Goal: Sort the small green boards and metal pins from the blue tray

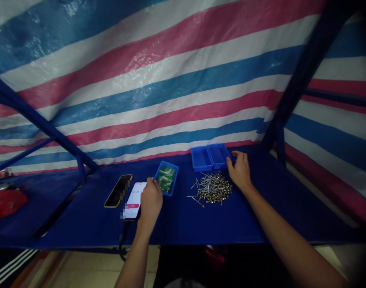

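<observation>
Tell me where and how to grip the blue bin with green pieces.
I'd take the blue bin by its left wall, coming from the left, where the left hand is: the raised rim should suit a pinch, while green pieces occupy the open middle.

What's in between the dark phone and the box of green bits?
The lit phone and the person's left hand, as the head view shows.
</observation>
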`<action>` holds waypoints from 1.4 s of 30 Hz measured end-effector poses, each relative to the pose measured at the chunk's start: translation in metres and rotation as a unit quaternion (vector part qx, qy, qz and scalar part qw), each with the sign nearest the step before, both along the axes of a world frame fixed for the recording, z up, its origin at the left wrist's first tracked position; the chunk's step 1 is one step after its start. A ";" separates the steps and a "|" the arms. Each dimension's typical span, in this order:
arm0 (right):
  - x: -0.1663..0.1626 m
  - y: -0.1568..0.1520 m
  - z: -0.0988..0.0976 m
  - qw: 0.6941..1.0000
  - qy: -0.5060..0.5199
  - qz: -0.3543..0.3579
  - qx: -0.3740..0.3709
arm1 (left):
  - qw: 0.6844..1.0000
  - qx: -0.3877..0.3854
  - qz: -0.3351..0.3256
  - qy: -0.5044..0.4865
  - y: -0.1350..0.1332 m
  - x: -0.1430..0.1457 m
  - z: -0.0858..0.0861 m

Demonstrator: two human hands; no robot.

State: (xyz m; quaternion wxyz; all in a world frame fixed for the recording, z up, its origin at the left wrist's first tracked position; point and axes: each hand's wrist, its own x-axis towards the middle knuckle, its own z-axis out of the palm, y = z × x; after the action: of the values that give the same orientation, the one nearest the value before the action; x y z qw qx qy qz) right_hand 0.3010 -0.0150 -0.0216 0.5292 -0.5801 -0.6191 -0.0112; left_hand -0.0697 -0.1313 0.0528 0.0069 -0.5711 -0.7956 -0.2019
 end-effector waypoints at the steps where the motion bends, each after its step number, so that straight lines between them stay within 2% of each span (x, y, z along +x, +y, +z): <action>1: 0.000 0.000 0.000 1.000 0.000 0.000 -0.001 | 1.000 0.004 0.003 0.004 -0.006 0.002 0.002; 4: 0.000 0.000 0.000 1.000 -0.001 -0.002 -0.004 | 1.000 0.016 0.000 0.006 -0.020 0.009 0.007; 7: 0.001 0.000 0.000 1.000 0.000 -0.003 -0.008 | 0.998 0.060 -0.021 0.005 -0.030 0.017 0.011; 11: 0.000 -0.002 0.002 1.000 0.002 -0.005 -0.015 | 0.989 0.127 -0.072 -0.006 -0.041 0.034 0.010; 15: -0.002 -0.005 0.005 1.000 0.000 0.000 -0.014 | 0.984 0.153 -0.085 -0.022 -0.048 0.053 0.007; 22: -0.006 -0.012 0.012 0.996 -0.078 0.029 -0.029 | 0.983 0.139 -0.120 0.003 -0.048 0.078 0.011; 30: -0.016 -0.026 0.019 0.981 -0.174 0.054 -0.064 | 0.980 0.133 -0.145 0.006 -0.049 0.088 0.009; 35: -0.016 -0.025 0.017 0.978 -0.176 0.070 -0.089 | 0.978 0.137 -0.158 0.004 -0.050 0.094 0.009; 42: -0.015 -0.022 0.015 0.986 -0.132 0.051 -0.085 | 0.972 0.132 -0.195 -0.015 -0.052 0.102 0.003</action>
State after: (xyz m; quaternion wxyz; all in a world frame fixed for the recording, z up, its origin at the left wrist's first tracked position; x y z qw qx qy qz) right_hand 0.2859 -0.0367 -0.0063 0.3916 -0.5840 -0.7110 -0.0076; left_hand 0.0325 -0.1836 0.0561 0.0312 -0.7060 -0.6355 -0.3110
